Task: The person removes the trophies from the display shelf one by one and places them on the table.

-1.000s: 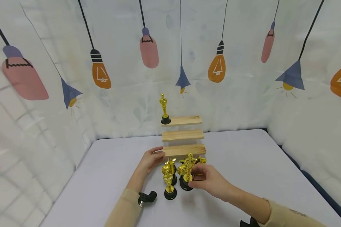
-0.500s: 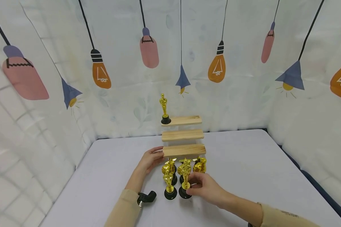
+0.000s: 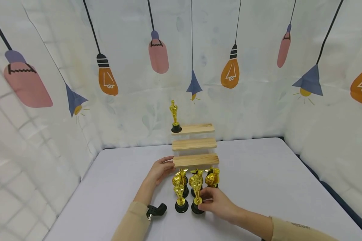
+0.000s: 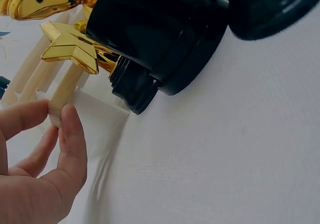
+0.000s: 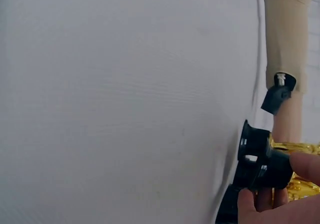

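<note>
In the head view my left hand (image 3: 159,173) is at the left end of the lowest board of a three-step wooden rack (image 3: 196,161). The left wrist view shows its thumb and fingers pinching the board's end (image 4: 64,92). My right hand (image 3: 218,204) grips a gold figure trophy (image 3: 196,183) low down, near its black base (image 5: 272,169), which stands upright close over the table. A similar figure trophy (image 3: 179,192) stands just left of it. Behind them are several gold trophies, among them a right-hand one (image 3: 212,178); a gold star (image 4: 70,47) shows near my left hand.
Another gold figure trophy (image 3: 174,115) stands at the left end of the top board (image 3: 197,129). The middle board (image 3: 194,144) lies below that. A white cloth covers the table (image 3: 259,177), and a lamp-patterned curtain (image 3: 253,110) hangs behind it.
My right hand has brought the figure trophy toward me and slightly left, beside the other front trophy. The left hand has stayed at the board's end.
</note>
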`<state>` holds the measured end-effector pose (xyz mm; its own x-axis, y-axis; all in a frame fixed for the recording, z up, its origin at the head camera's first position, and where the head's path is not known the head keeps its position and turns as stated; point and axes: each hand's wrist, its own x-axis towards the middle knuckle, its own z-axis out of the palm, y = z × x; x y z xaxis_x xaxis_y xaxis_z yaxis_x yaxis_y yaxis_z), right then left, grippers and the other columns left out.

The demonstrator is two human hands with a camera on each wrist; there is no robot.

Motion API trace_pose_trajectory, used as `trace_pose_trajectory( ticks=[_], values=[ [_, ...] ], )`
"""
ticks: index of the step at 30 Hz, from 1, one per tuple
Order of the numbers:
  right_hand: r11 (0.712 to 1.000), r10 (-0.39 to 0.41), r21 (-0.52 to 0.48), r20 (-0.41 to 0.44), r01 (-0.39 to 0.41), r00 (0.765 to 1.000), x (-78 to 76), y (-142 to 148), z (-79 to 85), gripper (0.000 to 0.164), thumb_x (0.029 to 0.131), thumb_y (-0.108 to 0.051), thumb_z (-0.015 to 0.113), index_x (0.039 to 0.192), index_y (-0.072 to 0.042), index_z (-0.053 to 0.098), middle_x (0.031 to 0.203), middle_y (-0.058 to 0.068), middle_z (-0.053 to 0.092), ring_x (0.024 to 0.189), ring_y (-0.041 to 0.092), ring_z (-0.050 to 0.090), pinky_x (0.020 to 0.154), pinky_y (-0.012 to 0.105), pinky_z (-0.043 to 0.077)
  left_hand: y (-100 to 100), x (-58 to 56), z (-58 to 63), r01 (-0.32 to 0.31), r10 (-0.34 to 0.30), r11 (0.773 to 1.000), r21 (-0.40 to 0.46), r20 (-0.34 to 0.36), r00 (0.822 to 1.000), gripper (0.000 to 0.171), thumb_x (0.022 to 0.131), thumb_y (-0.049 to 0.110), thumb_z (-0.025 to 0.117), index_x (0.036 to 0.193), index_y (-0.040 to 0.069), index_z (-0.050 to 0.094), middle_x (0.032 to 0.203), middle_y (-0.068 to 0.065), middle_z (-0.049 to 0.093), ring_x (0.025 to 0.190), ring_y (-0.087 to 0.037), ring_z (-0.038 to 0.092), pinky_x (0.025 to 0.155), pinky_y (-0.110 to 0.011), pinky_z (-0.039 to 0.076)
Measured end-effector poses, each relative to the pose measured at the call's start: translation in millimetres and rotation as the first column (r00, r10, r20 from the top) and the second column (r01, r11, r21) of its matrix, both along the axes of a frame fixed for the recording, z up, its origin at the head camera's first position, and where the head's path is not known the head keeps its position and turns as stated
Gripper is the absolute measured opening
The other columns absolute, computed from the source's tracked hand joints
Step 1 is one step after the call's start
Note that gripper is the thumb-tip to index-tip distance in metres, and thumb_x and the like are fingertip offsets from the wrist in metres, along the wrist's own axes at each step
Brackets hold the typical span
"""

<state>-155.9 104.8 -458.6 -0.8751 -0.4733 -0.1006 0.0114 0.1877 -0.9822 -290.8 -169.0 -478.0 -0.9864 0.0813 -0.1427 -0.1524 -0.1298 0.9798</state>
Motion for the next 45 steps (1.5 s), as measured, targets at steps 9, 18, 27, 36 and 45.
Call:
trace_pose_trajectory(
  ticks=[9, 18, 27, 36, 45],
  values=[
    [0.997, -0.025, 0.069, -0.048, 0.028, 0.999, -2.8, -1.0, -9.7, 0.030, 0.086, 0.002, 0.078, 0.112, 0.006, 0.063, 0.109, 0.007, 0.066, 0.103, 0.025, 0.066, 0.088, 0.038, 0.058, 1.8, -1.0, 0.6, -0.006, 0.006, 1.000, 0.017, -0.005, 1.000, 0.046, 0.094, -0.005, 0.067, 0.139, -0.009, 0.056, 0.117, -0.020, 0.064, 0.088, -0.019, 0.070, 0.085, -0.034, 0.060],
    [0.988, -0.041, 0.141, -0.183, 0.068, 0.982, -5.9, -2.1, -20.0, 0.030, 0.083, -0.001, 0.082, 0.107, 0.002, 0.065, 0.104, 0.007, 0.066, 0.100, 0.026, 0.067, 0.084, 0.033, 0.058, -0.2, 2.0, 1.5, -0.011, 0.011, 1.000, 0.007, 0.002, 1.000, 0.048, 0.094, -0.004, 0.067, 0.140, -0.009, 0.055, 0.118, -0.021, 0.065, 0.089, -0.020, 0.069, 0.086, -0.035, 0.059],
    [0.984, -0.045, 0.157, -0.240, 0.084, 0.970, -3.9, -3.3, -19.8, 0.030, 0.081, -0.003, 0.084, 0.104, 0.000, 0.066, 0.102, 0.006, 0.067, 0.097, 0.025, 0.067, 0.084, 0.039, 0.059, 0.2, 3.3, 3.9, 0.001, -0.001, 1.000, -0.002, -0.006, 1.000, 0.049, 0.095, -0.003, 0.068, 0.141, -0.008, 0.054, 0.119, -0.020, 0.062, 0.089, -0.019, 0.069, 0.086, -0.035, 0.059],
    [0.985, -0.015, 0.165, -0.241, 0.056, 0.970, -2.3, -2.0, -18.1, 0.033, 0.080, -0.004, 0.085, 0.107, -0.001, 0.067, 0.105, 0.006, 0.067, 0.099, 0.026, 0.066, 0.088, 0.042, 0.058, -0.6, 3.5, -1.5, -0.005, 0.005, 1.000, 0.003, -0.003, 1.000, 0.048, 0.093, -0.004, 0.068, 0.140, -0.007, 0.056, 0.119, -0.021, 0.064, 0.090, -0.020, 0.069, 0.084, -0.034, 0.059],
    [0.983, 0.078, 0.181, -0.224, -0.037, 0.972, -4.8, 14.8, -5.9, 0.048, 0.080, -0.003, 0.086, 0.122, 0.000, 0.062, 0.113, 0.005, 0.066, 0.105, 0.028, 0.064, 0.091, 0.037, 0.056, 0.2, 3.9, 1.9, -0.006, 0.006, 1.000, 0.009, 0.011, 1.000, 0.049, 0.093, -0.003, 0.069, 0.140, -0.007, 0.056, 0.118, -0.020, 0.063, 0.088, -0.020, 0.069, 0.085, -0.034, 0.059]
  ],
)
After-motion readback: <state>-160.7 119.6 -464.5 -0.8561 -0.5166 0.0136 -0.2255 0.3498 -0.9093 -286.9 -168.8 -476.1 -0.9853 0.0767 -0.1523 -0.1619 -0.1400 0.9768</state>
